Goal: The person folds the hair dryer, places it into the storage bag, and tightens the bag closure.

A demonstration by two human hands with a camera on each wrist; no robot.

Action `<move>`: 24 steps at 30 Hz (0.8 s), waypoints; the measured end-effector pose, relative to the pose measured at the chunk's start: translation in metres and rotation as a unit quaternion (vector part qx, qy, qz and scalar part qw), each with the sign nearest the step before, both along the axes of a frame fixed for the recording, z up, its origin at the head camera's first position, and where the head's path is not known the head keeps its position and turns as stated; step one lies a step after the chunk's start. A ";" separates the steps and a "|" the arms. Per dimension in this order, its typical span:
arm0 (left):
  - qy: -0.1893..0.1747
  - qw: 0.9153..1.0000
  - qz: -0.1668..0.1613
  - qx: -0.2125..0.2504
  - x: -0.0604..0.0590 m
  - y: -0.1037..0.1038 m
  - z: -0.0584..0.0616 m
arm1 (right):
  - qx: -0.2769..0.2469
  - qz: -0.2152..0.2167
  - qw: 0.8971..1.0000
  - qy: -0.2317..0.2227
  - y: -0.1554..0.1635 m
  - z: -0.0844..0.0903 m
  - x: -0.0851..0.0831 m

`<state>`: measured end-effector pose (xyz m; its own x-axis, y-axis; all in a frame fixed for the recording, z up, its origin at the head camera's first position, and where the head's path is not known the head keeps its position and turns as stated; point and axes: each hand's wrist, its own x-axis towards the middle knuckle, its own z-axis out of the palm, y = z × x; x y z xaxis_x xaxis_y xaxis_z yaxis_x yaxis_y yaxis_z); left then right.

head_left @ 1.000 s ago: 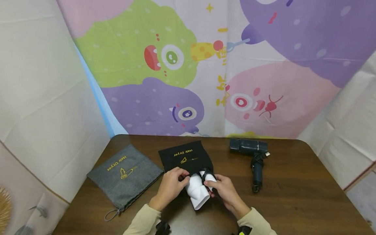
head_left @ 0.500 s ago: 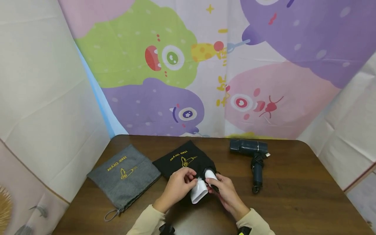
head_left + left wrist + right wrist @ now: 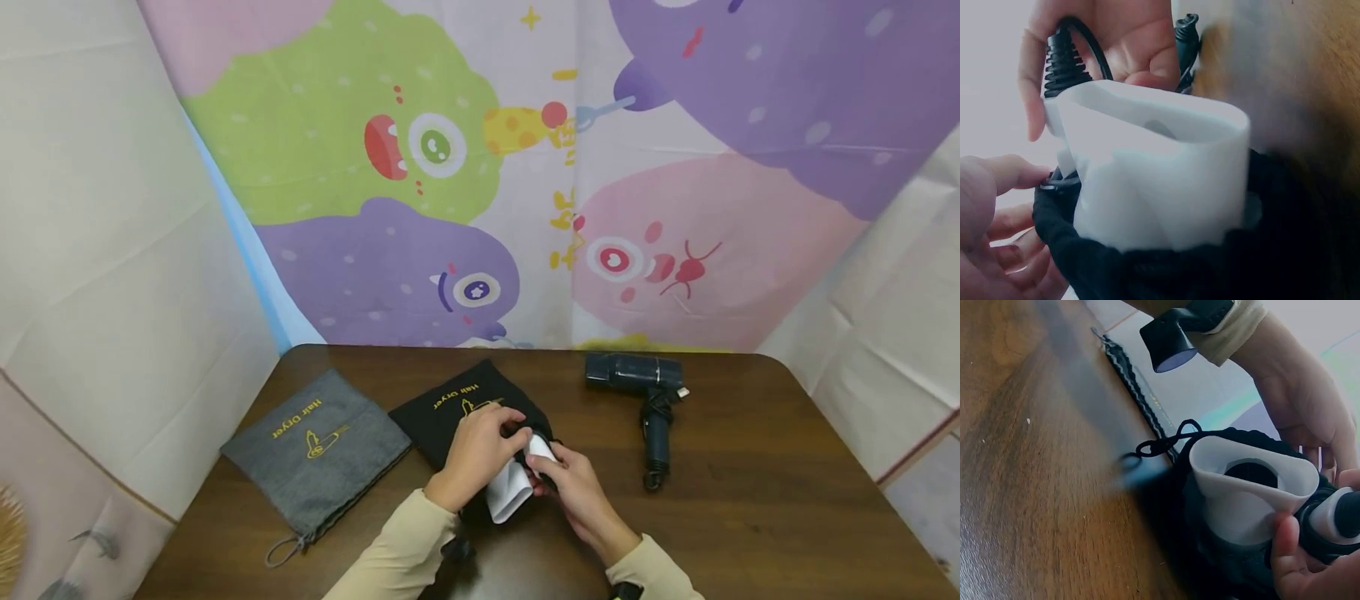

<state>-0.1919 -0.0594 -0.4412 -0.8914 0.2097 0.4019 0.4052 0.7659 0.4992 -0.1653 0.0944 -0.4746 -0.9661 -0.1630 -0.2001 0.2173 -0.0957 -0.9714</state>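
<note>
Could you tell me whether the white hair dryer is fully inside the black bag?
Partly in: the white hair dryer has its nozzle protruding from the black bag.

A dark brown wooden table (image 3: 787, 500) with rounded far corners stands in a small booth of hanging fabric. Behind it hangs a pastel cartoon backdrop (image 3: 525, 167) printed with a green, a pink and several purple one-eyed monsters, small yellow marks between them. Creased off-white cloth panels close in the left side (image 3: 112, 250) and the right side (image 3: 907, 333), and the light falls soft and even, with only faint shadows on the wood.
</note>
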 end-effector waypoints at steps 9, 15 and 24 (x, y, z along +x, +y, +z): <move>0.037 0.999 0.000 -0.001 -0.002 0.001 0.004 | -0.007 -0.022 1.000 -0.008 -0.004 -0.001 0.002; 0.079 0.997 -0.018 0.022 0.003 0.002 0.004 | -0.015 -0.065 0.998 -0.016 -0.009 0.001 0.000; 0.064 0.992 -0.102 0.021 0.026 0.009 0.011 | -0.078 -0.138 0.987 -0.016 -0.019 -0.004 -0.002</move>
